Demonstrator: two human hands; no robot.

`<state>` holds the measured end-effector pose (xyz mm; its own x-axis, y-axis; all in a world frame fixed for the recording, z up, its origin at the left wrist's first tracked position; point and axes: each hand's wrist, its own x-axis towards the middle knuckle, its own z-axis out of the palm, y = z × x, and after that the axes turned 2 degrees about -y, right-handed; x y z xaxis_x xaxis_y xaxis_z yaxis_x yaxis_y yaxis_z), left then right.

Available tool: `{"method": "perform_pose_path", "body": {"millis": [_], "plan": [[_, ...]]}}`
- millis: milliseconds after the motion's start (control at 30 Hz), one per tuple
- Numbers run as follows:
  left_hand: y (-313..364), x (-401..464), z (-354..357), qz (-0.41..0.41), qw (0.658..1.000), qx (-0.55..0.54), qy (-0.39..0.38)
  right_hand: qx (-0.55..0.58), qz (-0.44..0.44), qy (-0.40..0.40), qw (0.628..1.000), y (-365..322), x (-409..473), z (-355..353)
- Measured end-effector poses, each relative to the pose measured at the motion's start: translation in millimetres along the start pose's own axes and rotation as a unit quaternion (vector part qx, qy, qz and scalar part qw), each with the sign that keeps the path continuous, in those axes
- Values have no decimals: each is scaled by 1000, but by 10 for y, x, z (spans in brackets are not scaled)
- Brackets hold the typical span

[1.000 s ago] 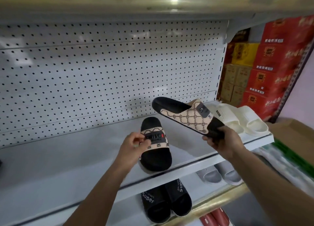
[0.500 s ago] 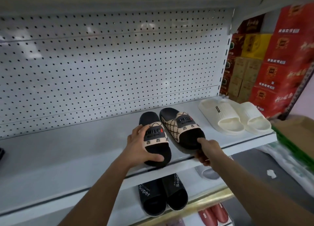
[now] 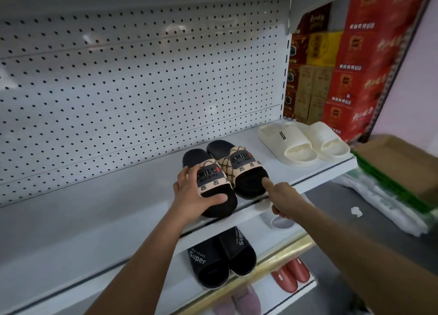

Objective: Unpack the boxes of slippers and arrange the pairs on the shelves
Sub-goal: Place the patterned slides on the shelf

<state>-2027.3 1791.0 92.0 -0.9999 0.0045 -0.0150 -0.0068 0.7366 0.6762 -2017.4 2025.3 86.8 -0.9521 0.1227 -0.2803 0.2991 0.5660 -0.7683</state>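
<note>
Two black slippers with beige patterned straps lie side by side on the white shelf, toes toward the pegboard. My left hand grips the left slipper across its strap, with the thumb near the heel and the fingers on the far side. The right slipper rests flat against it. My right hand is just in front of the shelf edge. Its straight index finger touches that slipper's heel, and the other fingers are curled.
A cream pair sits at the shelf's right end. Below are a black "Super" pair, a grey slipper, a red pair and a pink pair. A cardboard box stands at the right, with red cartons behind.
My right hand brought the raised slipper down onto the shelf beside the left one, let go, and now touches its heel with one finger. My left hand moved from pinching the strap to gripping across it.
</note>
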Motion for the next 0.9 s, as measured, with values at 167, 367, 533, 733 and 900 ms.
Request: {"method": "perform_pose_path", "body": {"millis": [167, 367, 533, 733, 900], "plan": [[-67, -43, -2, 11, 996, -76, 49, 45, 18, 8, 999, 31, -432, 31], [-141, -536, -151, 53, 966, -246, 61, 114, 23, 52, 992, 195, -1088, 378], [-154, -1231, -191, 59, 934, -335, -111, 190, 21, 81, 978, 433, -1597, 736], [-89, -1730, 137, 16, 905, -318, -280, 216, 68, 132, 965, 880, -2304, 903], [-60, -2177, 713, 3, 886, -297, -356, 239, 140, 202, 939, 1574, -2874, 841]]}}
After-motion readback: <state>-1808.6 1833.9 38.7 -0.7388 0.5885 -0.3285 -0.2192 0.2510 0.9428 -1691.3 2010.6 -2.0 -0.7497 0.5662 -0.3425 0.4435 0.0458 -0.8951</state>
